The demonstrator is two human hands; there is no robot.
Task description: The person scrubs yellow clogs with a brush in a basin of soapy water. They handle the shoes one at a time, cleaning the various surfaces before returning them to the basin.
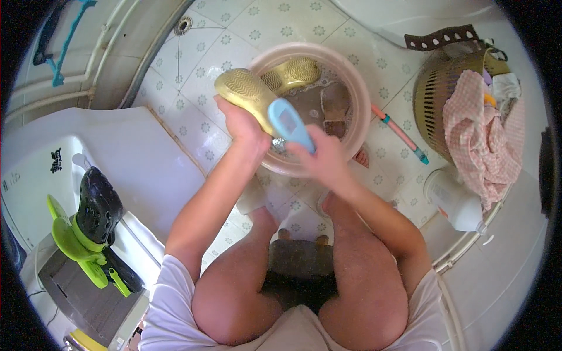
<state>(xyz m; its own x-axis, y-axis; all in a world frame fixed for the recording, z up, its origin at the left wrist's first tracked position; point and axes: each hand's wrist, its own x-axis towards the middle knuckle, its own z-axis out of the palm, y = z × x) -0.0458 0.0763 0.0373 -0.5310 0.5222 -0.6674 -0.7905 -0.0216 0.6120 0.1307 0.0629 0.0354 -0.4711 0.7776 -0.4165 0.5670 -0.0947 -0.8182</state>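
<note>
My left hand [243,124] grips a yellow slipper [243,86] from below, its ridged sole turned up. A light blue scrubbing brush [291,124] is in my right hand [325,153], laid against the slipper's near side. The brush's bristles are mostly hidden, and my right hand is slightly blurred. Both hands are over the near left part of a pink basin [364,111]. A second yellow slipper [300,75] lies sole up in the basin's soapy water, at the far side. Brownish shapes show in the water; I cannot tell what they are.
Right of the basin lies a pink-and-teal stick [401,134] on the tiled floor [202,64]. Beyond it stand an olive basket [430,99] with a pink checked cloth [483,134] and a white bottle [451,199]. Black-and-green slippers [96,234] rest at left; a drain [183,25] is far left.
</note>
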